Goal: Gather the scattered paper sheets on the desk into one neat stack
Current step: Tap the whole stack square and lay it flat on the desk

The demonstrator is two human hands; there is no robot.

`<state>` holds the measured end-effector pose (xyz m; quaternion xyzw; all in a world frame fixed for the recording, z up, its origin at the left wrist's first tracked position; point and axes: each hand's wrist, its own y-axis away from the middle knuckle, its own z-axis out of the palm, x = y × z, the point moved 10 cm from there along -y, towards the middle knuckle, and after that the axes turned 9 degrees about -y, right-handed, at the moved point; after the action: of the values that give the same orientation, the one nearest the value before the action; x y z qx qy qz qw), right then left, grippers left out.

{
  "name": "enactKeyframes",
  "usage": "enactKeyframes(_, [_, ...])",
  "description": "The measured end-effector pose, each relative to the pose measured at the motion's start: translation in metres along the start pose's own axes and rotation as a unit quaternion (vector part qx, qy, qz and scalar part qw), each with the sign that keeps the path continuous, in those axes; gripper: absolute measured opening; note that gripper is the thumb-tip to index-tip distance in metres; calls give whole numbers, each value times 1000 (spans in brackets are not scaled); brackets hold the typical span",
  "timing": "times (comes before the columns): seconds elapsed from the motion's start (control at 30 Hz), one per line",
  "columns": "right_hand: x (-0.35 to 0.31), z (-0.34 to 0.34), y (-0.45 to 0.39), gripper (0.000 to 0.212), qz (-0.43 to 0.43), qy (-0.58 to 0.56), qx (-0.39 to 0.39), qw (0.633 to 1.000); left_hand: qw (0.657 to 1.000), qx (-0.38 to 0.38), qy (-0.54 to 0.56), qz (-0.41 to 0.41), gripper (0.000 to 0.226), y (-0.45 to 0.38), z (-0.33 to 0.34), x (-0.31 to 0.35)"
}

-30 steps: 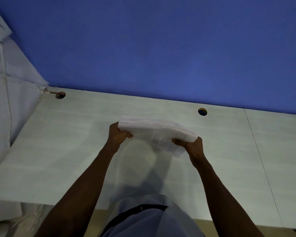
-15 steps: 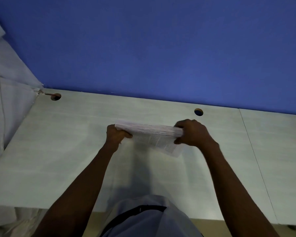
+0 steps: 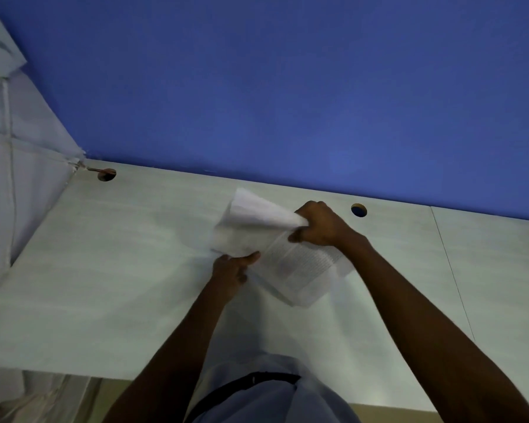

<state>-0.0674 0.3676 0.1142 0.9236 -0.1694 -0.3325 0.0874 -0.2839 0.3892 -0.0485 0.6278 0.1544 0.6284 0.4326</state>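
Note:
A bundle of white paper sheets [image 3: 257, 227] with printed text is held over the middle of the pale desk [image 3: 119, 270]. My right hand [image 3: 321, 224] grips the bundle's far right edge, fingers curled over the top. My left hand [image 3: 231, 267] holds the near edge from below, thumb lying along the paper. The sheets are skewed: an upper part fans up to the left, and a printed sheet slopes down to the right toward the desk. No other loose sheets show on the desk.
A blue wall [image 3: 287, 87] runs right behind the desk. Two round cable holes sit near the back edge, one at the left [image 3: 106, 174] and one at the right [image 3: 358, 210]. A grey padded partition [image 3: 19, 154] borders the left side. A seam [image 3: 452, 276] divides the desk at right.
The bundle went from lying flat between both hands to turned and tilted. My right hand moved to the far top edge. My left hand dropped below the near edge.

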Motion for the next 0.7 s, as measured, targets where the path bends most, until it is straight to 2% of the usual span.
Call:
enactKeyframes(0.1, [10, -29, 28, 24, 30, -224, 29, 974, 985, -143, 19, 91, 63, 20, 35, 49])
enactKeyframes(0.17, [12, -35, 45, 29, 44, -319, 59, 945, 969, -175, -6, 174, 58, 36, 46, 94])
enactKeyframes(0.2, [15, -36, 50, 34, 48, -353, 85, 930, 963, -153, -50, 215, 53, 45, 49, 115])
enactKeyframes(0.3, [24, -38, 55, 41, 44, -429, 192, 882, 935, -22, -198, 292, 37, 69, 55, 156])
enactKeyframes(0.33, [27, -37, 58, 42, 45, -455, 228, 859, 925, 17, -218, 311, 36, 75, 56, 162])
enactKeyframes(0.4, [35, -30, 62, 47, 42, -493, 281, 823, 914, 49, -217, 341, 35, 84, 58, 162])
enactKeyframes(0.47, [45, -14, 67, 53, 45, -496, 288, 818, 910, 51, -233, 339, 39, 82, 54, 150])
enactKeyframes(0.6, [68, 13, 75, 54, 67, -462, 266, 843, 930, 56, -257, 258, 65, 60, 31, 130])
enactKeyframes(0.7, [64, 15, 70, 58, 59, -437, 244, 864, 927, 41, -281, 245, 67, 58, 33, 134])
